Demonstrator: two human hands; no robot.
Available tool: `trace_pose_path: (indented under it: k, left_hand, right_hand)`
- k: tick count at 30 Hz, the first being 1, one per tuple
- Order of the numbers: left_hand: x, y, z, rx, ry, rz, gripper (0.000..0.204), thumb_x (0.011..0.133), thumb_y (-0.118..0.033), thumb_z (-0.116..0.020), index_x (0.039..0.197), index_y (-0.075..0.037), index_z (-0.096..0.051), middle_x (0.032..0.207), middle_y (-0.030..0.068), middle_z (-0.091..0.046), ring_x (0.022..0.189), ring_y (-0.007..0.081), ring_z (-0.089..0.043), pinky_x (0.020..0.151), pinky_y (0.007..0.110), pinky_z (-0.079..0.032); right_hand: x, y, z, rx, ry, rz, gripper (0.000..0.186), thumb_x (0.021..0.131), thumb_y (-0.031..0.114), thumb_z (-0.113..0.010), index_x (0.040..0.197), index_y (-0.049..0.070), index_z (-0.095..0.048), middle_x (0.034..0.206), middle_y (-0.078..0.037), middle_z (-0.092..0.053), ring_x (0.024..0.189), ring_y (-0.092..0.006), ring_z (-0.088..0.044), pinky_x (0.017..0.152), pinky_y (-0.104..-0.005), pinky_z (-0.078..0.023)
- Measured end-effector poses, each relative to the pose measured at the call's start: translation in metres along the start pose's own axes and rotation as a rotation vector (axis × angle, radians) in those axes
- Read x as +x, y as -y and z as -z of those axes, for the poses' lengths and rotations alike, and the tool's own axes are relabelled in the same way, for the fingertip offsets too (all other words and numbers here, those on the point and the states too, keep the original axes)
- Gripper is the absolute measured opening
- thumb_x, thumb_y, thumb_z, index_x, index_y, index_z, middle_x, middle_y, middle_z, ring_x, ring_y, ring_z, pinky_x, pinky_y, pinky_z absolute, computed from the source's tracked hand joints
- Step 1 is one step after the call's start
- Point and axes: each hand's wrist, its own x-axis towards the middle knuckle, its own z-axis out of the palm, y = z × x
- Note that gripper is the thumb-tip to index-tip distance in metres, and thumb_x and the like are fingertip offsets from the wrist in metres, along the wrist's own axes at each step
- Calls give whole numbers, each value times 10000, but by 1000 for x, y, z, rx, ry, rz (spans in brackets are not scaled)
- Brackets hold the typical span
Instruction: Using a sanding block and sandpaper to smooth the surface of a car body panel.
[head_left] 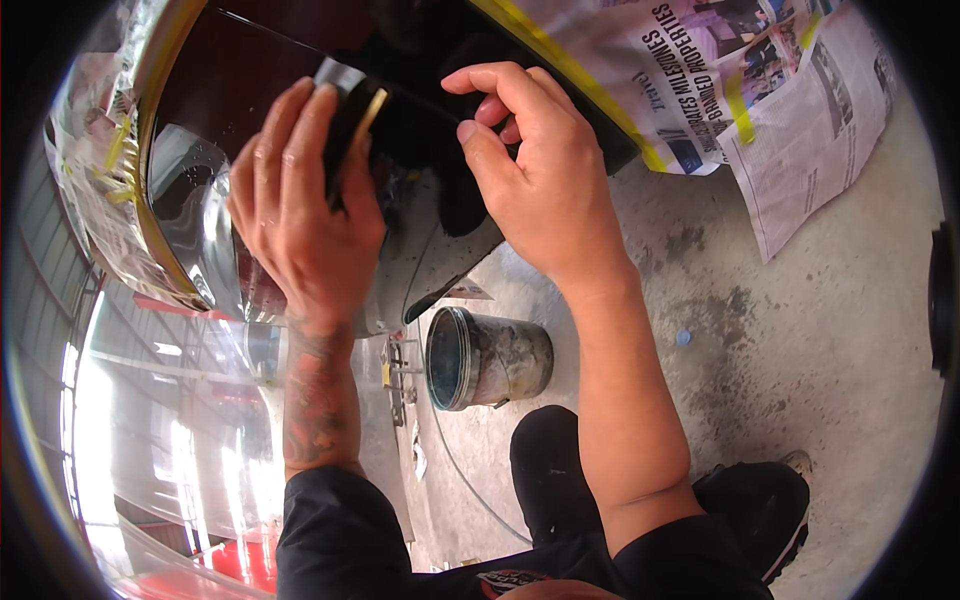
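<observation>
My left hand (pixel 305 195) is on a glossy black and dark red car body panel (pixel 250 75), which is wet with drops in places. Its fingers and thumb close round a dark flat block (pixel 345 130) with a tan edge; the kind of block is hard to make out. My right hand (pixel 540 165) hovers over the panel's right part. Its thumb and forefinger are curved and apart, with nothing visible between them.
Newspaper (pixel 690 90) is stuck with yellow tape along the panel's right edge. Masking film (pixel 100 190) covers the left side. A stained bucket (pixel 500 355) stands on the concrete floor (pixel 850 330), near a thin hose (pixel 460 470) and my knees.
</observation>
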Motion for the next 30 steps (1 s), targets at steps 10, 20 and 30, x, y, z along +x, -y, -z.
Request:
trace_pose_path:
  k: [10,20,30]
  left_hand:
    - [3,7,3,15,30,-19,380,884,-116,-770,1255,-68,-705,1293,89,-713,1124,279,-673,992,404,-474]
    - [15,9,6,40,-31,46,416,878,-79,-785,1285,-74,-699,1312,89,-714,1181,271,-678,1040,403,-472]
    - [5,9,-1,8,-55,13,390,894,-121,-761,1276,-84,-699,1297,65,-710,1137,283,-656,1008,401,-460]
  right_hand:
    - [2,2,2,23,23,-42,275,864,14,-695,1115,121,-672,876,-64,-597,831,-269,-638,766,-408,-545]
    - [3,2,3,-10,17,-29,256,876,31,-691,1115,120,-674,878,-66,-619,846,-273,-654,763,-413,-552]
    - [3,8,4,9,31,-58,268,873,27,-691,1123,123,-676,887,-64,-623,848,-271,-658,764,-412,-556]
